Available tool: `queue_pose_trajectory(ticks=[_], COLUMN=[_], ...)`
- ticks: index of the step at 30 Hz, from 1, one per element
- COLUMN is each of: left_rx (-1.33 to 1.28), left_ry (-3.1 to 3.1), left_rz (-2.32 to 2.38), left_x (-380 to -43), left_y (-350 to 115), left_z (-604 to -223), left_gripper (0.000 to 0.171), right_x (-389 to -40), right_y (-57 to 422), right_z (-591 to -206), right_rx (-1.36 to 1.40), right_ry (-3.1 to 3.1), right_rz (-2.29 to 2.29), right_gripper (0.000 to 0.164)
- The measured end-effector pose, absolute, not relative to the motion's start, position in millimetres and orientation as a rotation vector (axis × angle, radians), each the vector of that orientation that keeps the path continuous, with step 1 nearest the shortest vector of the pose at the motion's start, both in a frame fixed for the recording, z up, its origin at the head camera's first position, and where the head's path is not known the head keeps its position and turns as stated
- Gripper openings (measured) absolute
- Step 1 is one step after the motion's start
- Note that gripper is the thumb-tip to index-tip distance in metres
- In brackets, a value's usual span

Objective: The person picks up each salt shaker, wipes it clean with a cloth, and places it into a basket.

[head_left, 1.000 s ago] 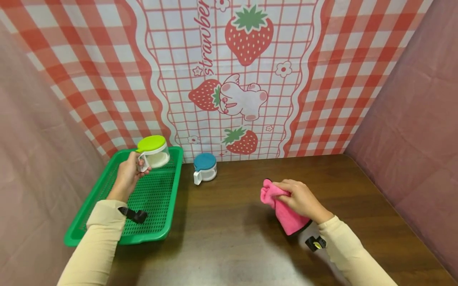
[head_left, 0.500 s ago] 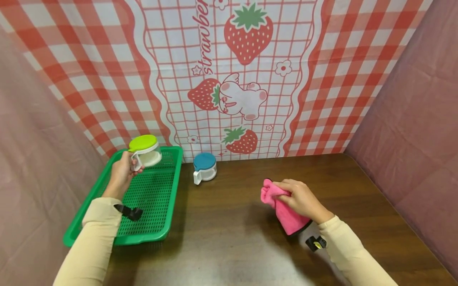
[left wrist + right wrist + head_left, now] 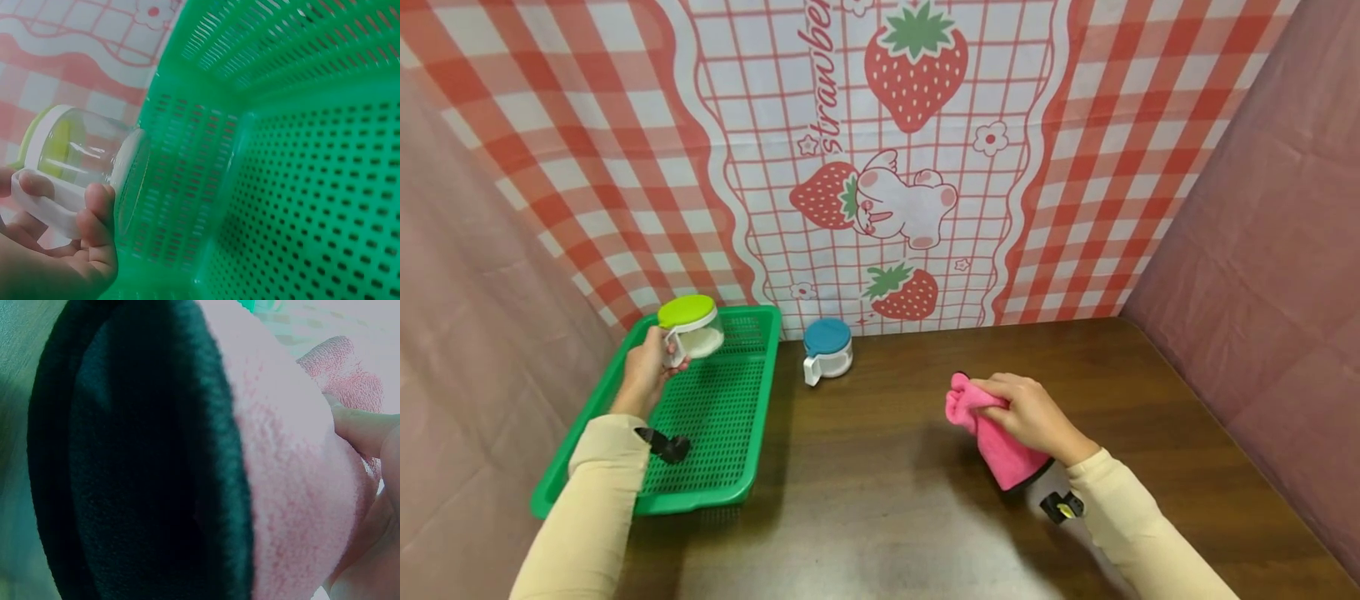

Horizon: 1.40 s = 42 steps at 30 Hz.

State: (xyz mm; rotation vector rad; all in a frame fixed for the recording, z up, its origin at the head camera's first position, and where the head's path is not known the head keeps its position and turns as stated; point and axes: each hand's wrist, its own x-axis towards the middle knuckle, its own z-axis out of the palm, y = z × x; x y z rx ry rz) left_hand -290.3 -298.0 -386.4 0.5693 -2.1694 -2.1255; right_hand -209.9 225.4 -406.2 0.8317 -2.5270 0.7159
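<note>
Jar (image 3: 694, 328) and left hand (image 3: 647, 373) have moved left in the head view since one second ago, and the jar is a little lower too. The right hand (image 3: 1026, 412) and pink cloth (image 3: 1009, 454) look just the same as then, right of the middle. The left hand has its fingers curled around the jar's white handle. The jar is at the left of the frame, over the far end of the green basket (image 3: 715, 425); I cannot tell if they touch. It has a lime lid, a white ring, see-through sides and a whitish bottom. The right hand pinches the cloth, which is bunched at one end and has a black edge.
</note>
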Motion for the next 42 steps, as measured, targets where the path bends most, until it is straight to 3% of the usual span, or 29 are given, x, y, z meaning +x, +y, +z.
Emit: queue_pose_trajectory(ticks=[25,42], left_rx=[0.679,0.498], left_ry=[-2.289,-2.388], left_rz=[-2.181,-2.318], left_x=[-289,-285], left_y=[-330,-331], left_z=[-413,-412], left_gripper=[0.038,0.036], right_x=[-208,-207], right_y=[227,228], right_z=[-406,-407], right_rx=[0.817,0.813], right_ry=[-2.554,-2.544], right_rz=[0.735,0.717], right_gripper=[0.032,0.031])
